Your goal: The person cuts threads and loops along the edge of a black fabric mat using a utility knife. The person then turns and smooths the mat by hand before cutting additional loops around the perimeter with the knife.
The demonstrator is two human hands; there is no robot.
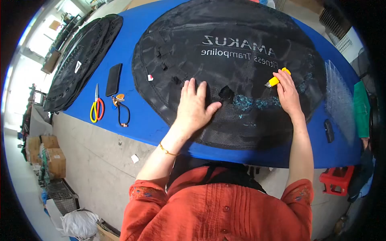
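A round black mesh trampoline mat [241,36] with mirrored white lettering lies on the blue table [140,134]. My left hand [195,105] rests flat on its near left part, fingers spread and holding nothing. Just right of that hand is a small black strap piece [226,93]. Blue thread bits [247,103] are scattered on the mesh between my hands. In my right hand [287,91] is a yellow utility knife [274,82], held low over the right side of the mat, its blade end pointing left.
Stacked black mats [80,64] lie at the left, near a black phone [113,79], scissors [97,108] and a corded key ring [121,111]. A clear sheet [338,98] and a small black object [329,130] are at the right. A red stool [337,180] stands below.
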